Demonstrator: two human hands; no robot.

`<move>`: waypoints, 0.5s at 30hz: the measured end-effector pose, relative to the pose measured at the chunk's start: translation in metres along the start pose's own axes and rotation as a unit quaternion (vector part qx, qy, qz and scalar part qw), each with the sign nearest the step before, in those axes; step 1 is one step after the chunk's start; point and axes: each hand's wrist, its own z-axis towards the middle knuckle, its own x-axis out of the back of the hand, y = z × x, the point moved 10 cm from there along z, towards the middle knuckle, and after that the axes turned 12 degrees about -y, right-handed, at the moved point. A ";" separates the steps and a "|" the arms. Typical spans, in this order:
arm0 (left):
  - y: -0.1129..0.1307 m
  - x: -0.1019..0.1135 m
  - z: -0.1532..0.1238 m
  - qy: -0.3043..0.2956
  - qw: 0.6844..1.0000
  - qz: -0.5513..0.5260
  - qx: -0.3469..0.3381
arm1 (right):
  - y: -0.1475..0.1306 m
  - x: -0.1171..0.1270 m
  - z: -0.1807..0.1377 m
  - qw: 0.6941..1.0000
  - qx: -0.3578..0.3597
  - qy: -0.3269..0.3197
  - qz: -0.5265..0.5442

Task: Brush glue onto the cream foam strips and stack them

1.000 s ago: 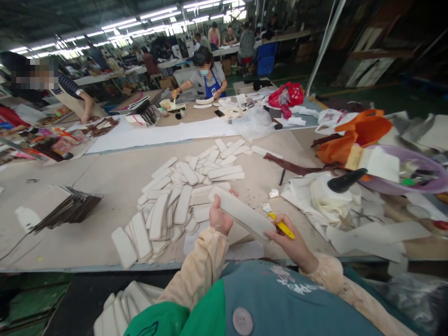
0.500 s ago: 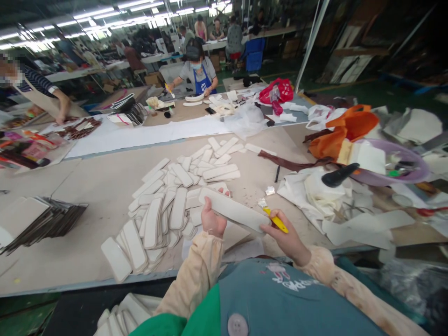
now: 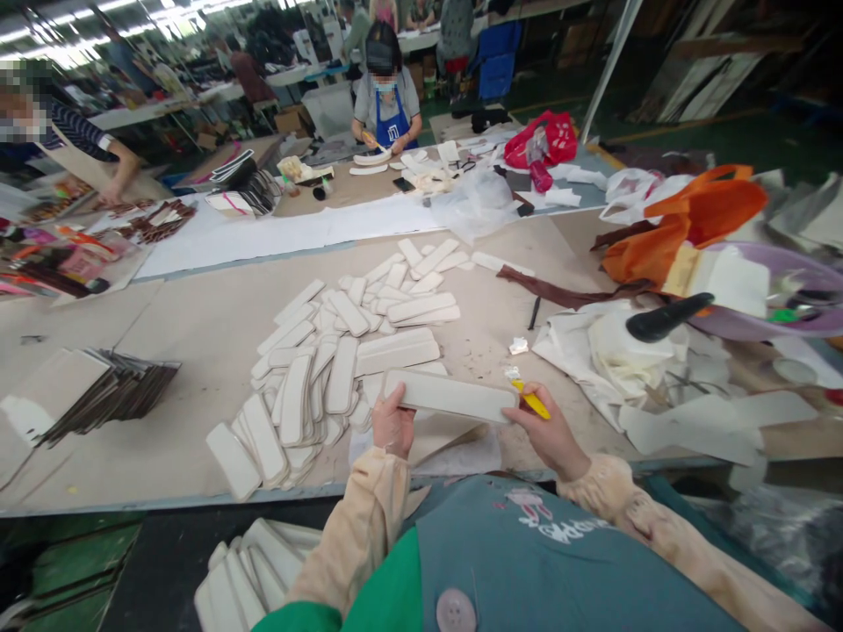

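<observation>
I hold a long white padded strip (image 3: 451, 395) level above the table's near edge. My left hand (image 3: 393, 423) grips its left end. My right hand (image 3: 548, 432) touches its right end while gripping a small yellow-handled brush (image 3: 530, 398). Just beyond the strip lies a spread pile of similar white strips (image 3: 342, 351) on the brown table (image 3: 198, 333). A flat beige piece (image 3: 448, 439) lies on the table under my hands.
A stack of dark flat pieces (image 3: 98, 391) lies at left. White cloth with a black handle (image 3: 665, 318), an orange bag (image 3: 685, 219) and a purple basin (image 3: 790, 298) crowd the right. More white strips (image 3: 250, 570) sit below the table edge. Other people work at tables beyond.
The strip has turned from tilted to level and come a little lower and nearer. Both hands keep their hold. The camera view shifted slightly.
</observation>
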 end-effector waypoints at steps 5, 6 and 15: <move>-0.020 0.071 -0.028 0.022 0.969 0.230 0.091 | 0.031 0.015 0.013 0.998 -0.021 0.015 -0.060; -0.022 0.083 -0.032 0.033 0.957 0.273 0.098 | 0.037 0.014 0.016 0.997 -0.023 0.009 -0.077; -0.033 0.132 -0.037 0.053 0.860 0.487 0.144 | 0.077 -0.014 0.038 0.979 -0.037 -0.055 -0.193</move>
